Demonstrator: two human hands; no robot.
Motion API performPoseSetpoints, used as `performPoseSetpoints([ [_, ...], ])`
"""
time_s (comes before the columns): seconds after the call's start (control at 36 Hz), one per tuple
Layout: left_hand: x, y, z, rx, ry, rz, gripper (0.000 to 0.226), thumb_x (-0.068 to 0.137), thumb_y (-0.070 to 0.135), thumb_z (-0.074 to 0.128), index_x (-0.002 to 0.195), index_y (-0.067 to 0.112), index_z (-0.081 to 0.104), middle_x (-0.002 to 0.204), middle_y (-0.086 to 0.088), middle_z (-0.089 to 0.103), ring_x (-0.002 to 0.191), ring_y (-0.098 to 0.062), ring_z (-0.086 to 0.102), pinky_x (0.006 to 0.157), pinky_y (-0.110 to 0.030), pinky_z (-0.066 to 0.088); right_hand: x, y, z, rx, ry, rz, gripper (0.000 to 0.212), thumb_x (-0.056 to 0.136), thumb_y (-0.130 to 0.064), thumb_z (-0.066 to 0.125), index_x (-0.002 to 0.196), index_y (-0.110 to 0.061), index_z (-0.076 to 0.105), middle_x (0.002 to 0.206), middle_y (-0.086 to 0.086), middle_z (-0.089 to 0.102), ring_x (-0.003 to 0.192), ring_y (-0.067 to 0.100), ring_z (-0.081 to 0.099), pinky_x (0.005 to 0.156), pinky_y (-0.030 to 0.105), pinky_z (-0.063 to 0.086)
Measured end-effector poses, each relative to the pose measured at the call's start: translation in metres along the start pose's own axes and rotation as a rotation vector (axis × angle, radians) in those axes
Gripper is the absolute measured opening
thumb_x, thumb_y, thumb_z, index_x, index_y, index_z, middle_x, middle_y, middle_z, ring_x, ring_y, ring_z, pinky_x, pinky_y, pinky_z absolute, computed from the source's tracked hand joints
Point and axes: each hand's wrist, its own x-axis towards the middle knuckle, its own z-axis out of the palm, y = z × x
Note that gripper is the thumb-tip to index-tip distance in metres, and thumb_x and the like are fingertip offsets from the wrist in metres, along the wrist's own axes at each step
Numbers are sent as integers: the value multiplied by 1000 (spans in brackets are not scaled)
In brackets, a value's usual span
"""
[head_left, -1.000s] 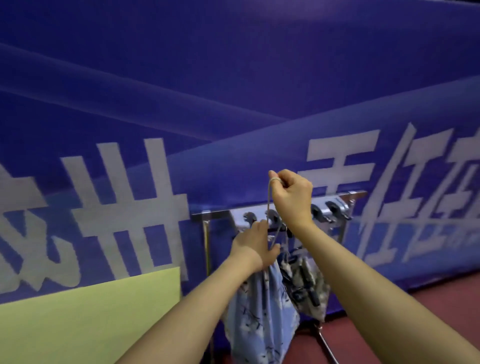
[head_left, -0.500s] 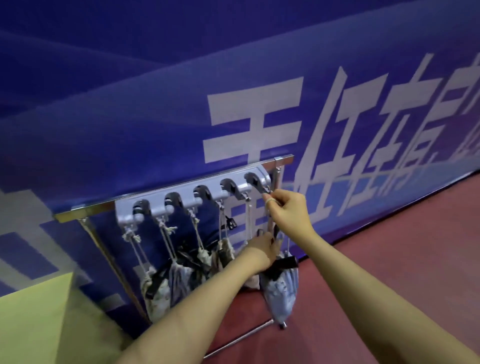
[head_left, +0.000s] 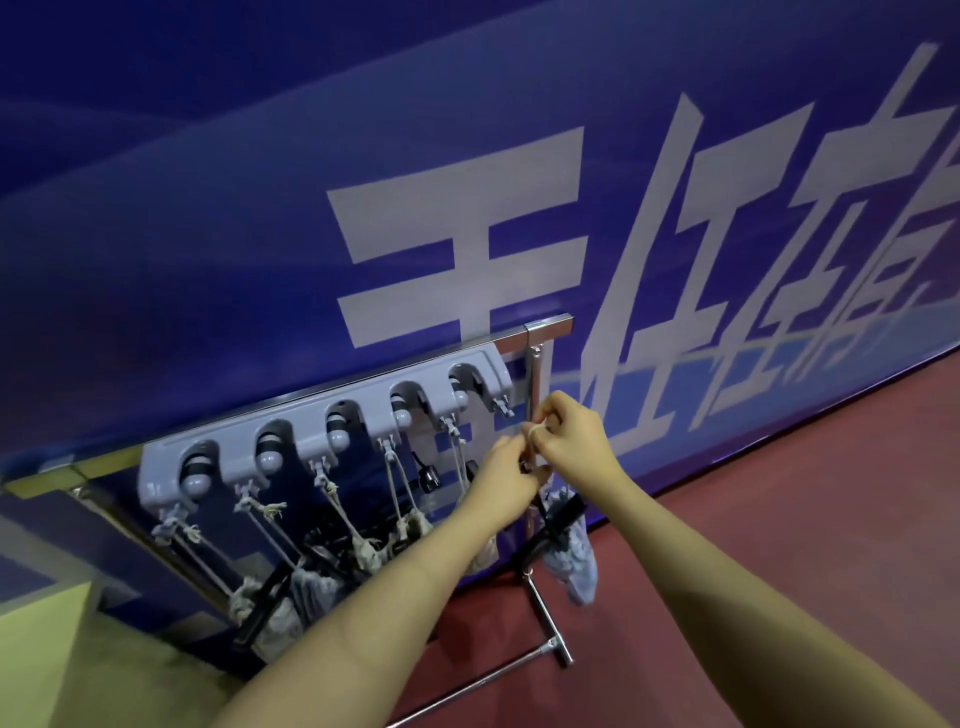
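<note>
While the right hand (head_left: 571, 441) is pinching a thin pale loop (head_left: 534, 429) between thumb and forefinger, its other fingers curling loosely, the left hand (head_left: 501, 478) is closing round the top end of the folded umbrella (head_left: 571, 558) just beneath, though the back of that hand is hiding most of the grip. The umbrella is hanging below both hands, beside the chrome post (head_left: 533, 374) and clear of the floor (head_left: 779, 545). By this inspector's judgement, the step in hand is hanging the umbrella by its loop. The loop is sitting just right of and slightly below the last hook (head_left: 503, 409) at the right end of the rack (head_left: 306, 444), and is not yet going over it. The next move is calling for the loop to be held wide, lifted up and leftward, and dropped over that small pronged hook, with the left hand bearing the weight until the cord is seating. As to materials, the rack is showing as smooth moulded grey plastic with five arched slots, each housing a rounded roller. The post is reading as polished square tube, mirror-bright. The umbrella's canopy is appearing as crumpled pale blue-grey fabric bound by a black strap. Other umbrellas (head_left: 306, 592) are hanging from the remaining hooks on knotted, fraying cords. The floor is looking matte red, and the banner (head_left: 260, 208) behind is showing glossy blue with large white characters.
</note>
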Motion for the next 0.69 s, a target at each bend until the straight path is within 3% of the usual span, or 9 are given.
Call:
performPoseSetpoints([
  [0.08,17,-10,-6,-61,40,-86,32,91,5,47,61,16,48,61,-3,46,52,-12,38,53,-26,29,13,7,8,21,-39,-9,11,85,-5,55,82,-11,47,58,1,47,52,15,41,49,28,36],
  [0.14,24,-19,-12,-89,108,-105,36,93,8,48,59,15,50,54,1,48,44,-3,44,47,-16,33,20,10,12,38,-45,-23,10,88,-3,54,84,-9,47,60,-1,46,51,12,41,46,18,35],
  [0.19,29,-25,-17,-158,187,-108,29,95,13,50,68,14,59,61,4,58,50,2,53,49,-9,40,28,12,14,44,-38,-36,8,88,2,50,87,-6,48,62,-2,45,53,12,41,47,18,33],
  [0.28,36,-30,-22,-237,254,-130,29,95,15,51,69,22,61,68,0,65,69,-18,67,66,-29,58,39,12,20,77,-4,-28,7,86,5,46,88,0,51,62,0,46,54,15,41,51,23,36],
  [0.42,46,-26,-23,-150,380,-116,28,93,14,49,73,6,66,74,-14,69,74,-29,66,71,-37,54,52,10,28,122,35,49,8,86,4,46,88,1,53,64,1,51,53,15,46,45,19,40],
  [0.56,53,-30,-12,6,280,-159,30,95,13,47,68,4,57,69,-16,63,70,-30,56,59,-33,41,55,26,34,52,6,101,11,87,3,49,83,-2,58,69,6,56,59,19,49,49,22,38],
  [0.64,53,-29,-10,59,203,-154,25,92,1,42,70,8,50,69,-12,48,68,-20,42,62,-30,33,51,32,40,1,-27,107,13,91,-5,55,79,-8,58,64,-1,54,58,15,48,48,21,36],
  [0.69,51,-25,-13,90,150,-162,22,92,0,39,78,7,55,75,-11,51,72,-23,45,64,-29,34,49,34,44,-33,-40,112,14,92,-9,56,79,-11,58,67,2,56,62,20,51,50,26,39],
])
